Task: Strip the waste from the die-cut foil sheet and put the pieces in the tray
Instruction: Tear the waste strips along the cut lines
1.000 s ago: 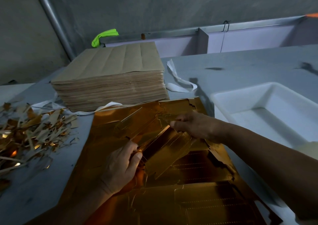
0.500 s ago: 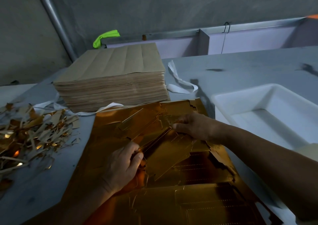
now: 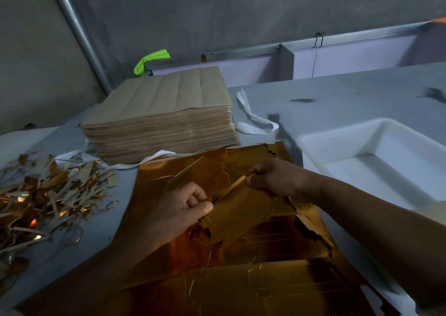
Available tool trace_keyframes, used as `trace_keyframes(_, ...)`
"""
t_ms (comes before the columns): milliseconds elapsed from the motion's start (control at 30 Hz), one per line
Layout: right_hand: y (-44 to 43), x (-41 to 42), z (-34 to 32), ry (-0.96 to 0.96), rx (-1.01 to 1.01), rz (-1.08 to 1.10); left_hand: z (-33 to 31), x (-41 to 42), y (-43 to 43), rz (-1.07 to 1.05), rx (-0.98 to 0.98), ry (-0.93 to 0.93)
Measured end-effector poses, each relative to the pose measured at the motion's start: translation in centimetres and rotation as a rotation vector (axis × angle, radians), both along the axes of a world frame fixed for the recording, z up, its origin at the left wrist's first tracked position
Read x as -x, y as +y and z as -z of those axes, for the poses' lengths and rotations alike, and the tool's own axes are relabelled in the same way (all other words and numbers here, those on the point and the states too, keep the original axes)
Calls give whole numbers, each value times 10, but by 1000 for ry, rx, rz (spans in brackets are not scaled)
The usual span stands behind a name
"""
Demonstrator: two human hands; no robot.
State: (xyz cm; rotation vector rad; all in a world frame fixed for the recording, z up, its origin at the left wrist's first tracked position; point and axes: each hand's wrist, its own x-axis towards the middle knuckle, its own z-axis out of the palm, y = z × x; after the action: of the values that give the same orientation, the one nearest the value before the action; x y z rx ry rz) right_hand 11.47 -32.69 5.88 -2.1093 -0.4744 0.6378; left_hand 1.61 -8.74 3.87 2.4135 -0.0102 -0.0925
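Both the left grip [image 3: 179, 209] and the right grip [image 3: 275, 180] pinch one gold die-cut piece [image 3: 241, 209] by opposite edges. It spans between them just above the foil sheet [image 3: 229, 291] on the counter [image 3: 337, 103]. I judge it light, thin and easily creased, so I'd hold it by the edges.

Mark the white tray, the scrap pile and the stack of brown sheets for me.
white tray [image 3: 350, 143], head view, inner left wall.
scrap pile [image 3: 48, 195], head view, middle of the heap.
stack of brown sheets [image 3: 164, 93], head view, top sheet's centre.
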Motion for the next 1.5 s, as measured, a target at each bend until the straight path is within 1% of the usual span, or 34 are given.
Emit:
trace_keyframes(100, -2, 1, -2, 18, -40, 34, -4, -2, -10, -38, 124, 65)
trace_keyframes(167, -4, 2, -2, 27, -69, 50, -4, -4, -16, -44, 241, 126)
trace_keyframes(233, -4, 2, -2, 21, -60, 53, -3, -4, -20, -29, 300, 166)
trace_keyframes(333, -3, 3, -4, 26, -45, 65, 1, -5, -26, -9, 268, 169)
trace_keyframes(400, -3, 3, -5, 36, -55, 95, 3, -6, -27, 11, 288, 158)
trace_keyframes(500, -4, 3, -4, -2, -39, 119, 5, -8, -30, 38, 310, 155)
trace_keyframes(567, -5, 1, -4, -5, -70, 163, 7, -8, -31, 14, 304, 149)
trace_keyframes(667, -5, -1, -6, 7, -123, 242, 9, -8, -31, 31, 305, 154)
trace_keyframes(800, -6, -5, -7, -38, -147, 333, -1, -14, -22, -44, 347, 111)
trace_keyframes(933, -7, -8, -9, -19, -202, 460, -13, -21, -1, -154, 384, 71)
trace_keyframes(1000, -7, -10, -9, -46, -175, 465, -14, -26, 11, -220, 416, 62)
trace_keyframes(1033, -7, -9, -9, -54, -151, 440, -14, -30, 17, -272, 447, 57)
trace_keyframes(1100, -7, -8, -7, -35, -93, 323, -13, -37, 29, -375, 511, 49)
trace_keyframes(1233, -7, -2, -1, 26, 19, -33, -12, -52, 50, -517, 648, 34)
trace_keyframes(1333, -5, 4, -1, 3, 122, -246, -10, -63, 62, -597, 676, 38)
trace_keyframes(1400, -3, 6, -1, -63, 209, -292, -7, -71, 66, -617, 648, 48)
trace_keyframes(1500, -2, 7, -1, -157, 285, -273, -3, -79, 65, -577, 537, 66)
